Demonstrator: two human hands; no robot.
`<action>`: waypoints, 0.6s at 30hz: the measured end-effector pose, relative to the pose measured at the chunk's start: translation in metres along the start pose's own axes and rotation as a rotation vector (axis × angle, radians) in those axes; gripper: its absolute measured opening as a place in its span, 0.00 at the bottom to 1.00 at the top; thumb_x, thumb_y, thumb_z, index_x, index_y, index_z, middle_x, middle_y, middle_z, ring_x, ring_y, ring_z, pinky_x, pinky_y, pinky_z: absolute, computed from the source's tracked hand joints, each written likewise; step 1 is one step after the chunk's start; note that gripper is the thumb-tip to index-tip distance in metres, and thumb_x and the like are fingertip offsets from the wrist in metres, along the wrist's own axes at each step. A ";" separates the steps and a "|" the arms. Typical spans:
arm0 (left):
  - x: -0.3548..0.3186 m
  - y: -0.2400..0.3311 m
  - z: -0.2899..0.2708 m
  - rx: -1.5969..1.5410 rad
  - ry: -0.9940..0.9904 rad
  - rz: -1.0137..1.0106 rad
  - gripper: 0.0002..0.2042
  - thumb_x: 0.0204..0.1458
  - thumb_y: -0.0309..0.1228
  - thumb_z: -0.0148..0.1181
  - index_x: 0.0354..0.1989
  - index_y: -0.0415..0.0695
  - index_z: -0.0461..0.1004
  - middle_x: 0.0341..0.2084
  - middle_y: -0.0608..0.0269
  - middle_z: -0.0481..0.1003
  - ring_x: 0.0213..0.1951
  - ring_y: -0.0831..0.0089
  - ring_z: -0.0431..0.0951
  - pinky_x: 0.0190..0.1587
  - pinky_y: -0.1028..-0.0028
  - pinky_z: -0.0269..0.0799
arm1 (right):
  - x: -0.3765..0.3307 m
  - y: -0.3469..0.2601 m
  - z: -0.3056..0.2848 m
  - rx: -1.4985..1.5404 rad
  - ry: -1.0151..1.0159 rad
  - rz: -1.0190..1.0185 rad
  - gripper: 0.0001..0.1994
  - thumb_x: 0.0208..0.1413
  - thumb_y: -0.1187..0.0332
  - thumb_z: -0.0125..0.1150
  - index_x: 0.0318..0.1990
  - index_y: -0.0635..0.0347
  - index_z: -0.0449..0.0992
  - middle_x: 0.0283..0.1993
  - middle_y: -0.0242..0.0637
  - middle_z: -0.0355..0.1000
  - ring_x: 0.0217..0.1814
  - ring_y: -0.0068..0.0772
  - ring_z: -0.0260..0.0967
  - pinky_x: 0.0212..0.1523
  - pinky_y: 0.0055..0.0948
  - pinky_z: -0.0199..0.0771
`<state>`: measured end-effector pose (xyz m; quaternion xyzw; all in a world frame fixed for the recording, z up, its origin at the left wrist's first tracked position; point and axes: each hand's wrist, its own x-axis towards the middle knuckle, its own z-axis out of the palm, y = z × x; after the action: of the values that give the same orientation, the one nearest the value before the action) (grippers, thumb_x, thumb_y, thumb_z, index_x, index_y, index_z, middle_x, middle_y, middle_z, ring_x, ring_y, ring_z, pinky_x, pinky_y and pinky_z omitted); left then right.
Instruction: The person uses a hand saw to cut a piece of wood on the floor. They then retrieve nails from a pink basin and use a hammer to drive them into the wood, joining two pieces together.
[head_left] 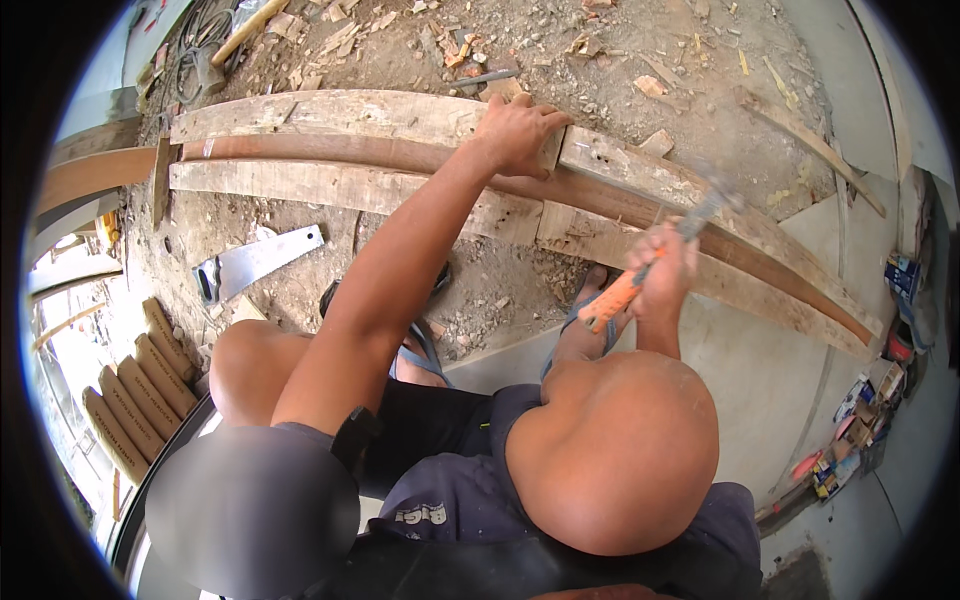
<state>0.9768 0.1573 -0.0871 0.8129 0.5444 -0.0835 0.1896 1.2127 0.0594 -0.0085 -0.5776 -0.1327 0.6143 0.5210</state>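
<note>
My left hand (518, 135) grips the far weathered board (340, 115) near a joint, its fingers over the top edge. In my right hand (662, 268) is a hammer (614, 300) with an orange and black handle. Its head is smeared by motion above the right part of the boards. A near board (340, 186) runs alongside the far one, and a reddish-brown wooden strip (330, 150) lies in the gap between them. Whether the hammer touches the wood, I cannot tell.
A handsaw (268, 260) lies on the dirt left of my left forearm. Wood chips and rubble litter the ground (560, 60) beyond the boards. A loose wooden strip (815, 145) lies at the far right. Several brown sacks (140, 400) stand at the left. My feet are close to the near board.
</note>
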 end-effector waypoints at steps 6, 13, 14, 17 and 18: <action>0.006 0.007 -0.006 -0.017 0.002 0.034 0.46 0.34 0.57 0.75 0.67 0.65 0.62 0.60 0.72 0.71 0.61 0.65 0.69 0.57 0.49 0.66 | -0.016 0.023 0.016 -0.118 0.105 -0.062 0.05 0.64 0.72 0.49 0.44 0.53 0.60 0.27 0.26 0.59 0.21 0.19 0.56 0.21 0.22 0.62; 0.005 0.007 -0.004 -0.019 -0.012 0.008 0.46 0.34 0.56 0.76 0.67 0.64 0.63 0.60 0.72 0.71 0.61 0.64 0.68 0.57 0.50 0.66 | -0.001 0.030 0.018 -0.099 -0.148 0.252 0.06 0.65 0.71 0.49 0.46 0.53 0.61 0.26 0.26 0.59 0.21 0.18 0.57 0.21 0.23 0.62; 0.006 0.006 -0.006 -0.024 -0.022 -0.001 0.46 0.34 0.56 0.76 0.67 0.64 0.63 0.59 0.72 0.71 0.61 0.64 0.68 0.57 0.50 0.65 | 0.000 0.021 0.012 -0.069 -0.099 0.148 0.05 0.65 0.71 0.49 0.45 0.53 0.61 0.27 0.26 0.59 0.21 0.17 0.57 0.21 0.23 0.62; 0.002 0.001 -0.001 -0.018 0.004 0.000 0.46 0.34 0.56 0.76 0.67 0.64 0.63 0.59 0.72 0.72 0.61 0.64 0.69 0.57 0.49 0.66 | -0.004 0.001 0.008 0.028 0.090 -0.107 0.04 0.65 0.71 0.48 0.43 0.53 0.61 0.27 0.26 0.59 0.21 0.17 0.57 0.21 0.23 0.62; 0.002 0.001 -0.001 -0.016 0.004 0.003 0.46 0.34 0.55 0.76 0.66 0.64 0.63 0.59 0.72 0.72 0.61 0.64 0.69 0.56 0.50 0.66 | -0.006 -0.007 0.014 0.069 0.188 -0.180 0.04 0.65 0.71 0.48 0.43 0.53 0.61 0.27 0.26 0.59 0.21 0.18 0.56 0.20 0.23 0.62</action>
<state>0.9782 0.1591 -0.0864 0.8122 0.5442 -0.0773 0.1954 1.2030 0.0638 0.0046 -0.6003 -0.1132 0.5123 0.6036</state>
